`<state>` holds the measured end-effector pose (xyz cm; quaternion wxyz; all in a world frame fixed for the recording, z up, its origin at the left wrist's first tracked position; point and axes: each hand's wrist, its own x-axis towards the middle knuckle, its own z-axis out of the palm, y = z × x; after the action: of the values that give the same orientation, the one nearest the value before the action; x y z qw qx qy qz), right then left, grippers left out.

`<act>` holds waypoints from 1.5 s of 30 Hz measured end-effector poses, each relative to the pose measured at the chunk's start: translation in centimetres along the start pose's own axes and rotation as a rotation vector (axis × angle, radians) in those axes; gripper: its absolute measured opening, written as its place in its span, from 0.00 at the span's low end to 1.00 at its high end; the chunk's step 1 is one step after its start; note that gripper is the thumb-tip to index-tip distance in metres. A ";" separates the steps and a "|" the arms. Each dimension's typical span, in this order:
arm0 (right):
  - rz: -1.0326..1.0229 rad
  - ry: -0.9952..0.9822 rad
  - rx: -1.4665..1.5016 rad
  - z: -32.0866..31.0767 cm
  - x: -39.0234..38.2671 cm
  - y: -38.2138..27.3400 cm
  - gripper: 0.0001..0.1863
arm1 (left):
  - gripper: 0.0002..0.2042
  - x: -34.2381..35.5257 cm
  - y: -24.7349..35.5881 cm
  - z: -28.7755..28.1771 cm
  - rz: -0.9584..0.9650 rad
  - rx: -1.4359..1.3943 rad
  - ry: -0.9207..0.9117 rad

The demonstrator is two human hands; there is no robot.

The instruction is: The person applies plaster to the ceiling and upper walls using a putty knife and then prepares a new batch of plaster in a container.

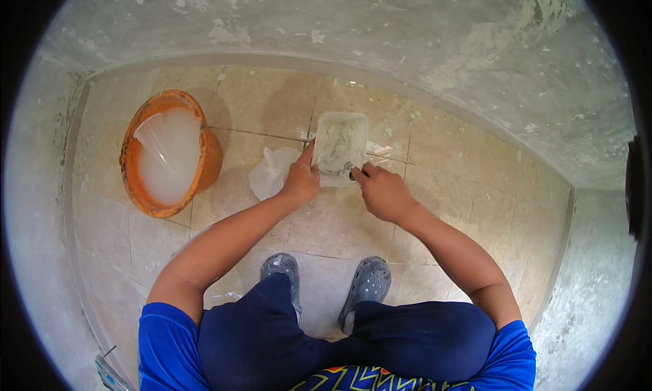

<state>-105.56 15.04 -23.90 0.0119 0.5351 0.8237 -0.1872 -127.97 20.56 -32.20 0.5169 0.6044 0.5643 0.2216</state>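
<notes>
A clear, rectangular plastic container (341, 129), smeared inside with pale residue, is in front of me over the tiled floor. My left hand (302, 177) grips its left side, thumb along the wall. At the container's near right corner, my right hand (382, 190) is closed around a small tool with a dark end (352, 174). Most of that tool is hidden, so its kind does not show. Just left of my left hand lies a crumpled whitish plastic bag (269, 175).
An orange bucket (212, 161) of cloudy whitish water stands on the left, with a clear plastic cup (155, 141) leaning in it. Grey, patchy walls (326, 31) enclose the beige tiles (441, 194). My feet are in grey clogs (367, 281) close below the container.
</notes>
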 end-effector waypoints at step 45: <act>0.832 -0.138 1.516 2.7 -0.7 1.2 0.13 | 0.27 1.8 3.5 -2.6 0.166 0.143 -0.073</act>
<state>-104.68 14.02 -26.67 -0.2306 0.6439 0.2116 -0.6981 -128.10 23.72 -28.72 0.4726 0.6920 0.5075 0.2006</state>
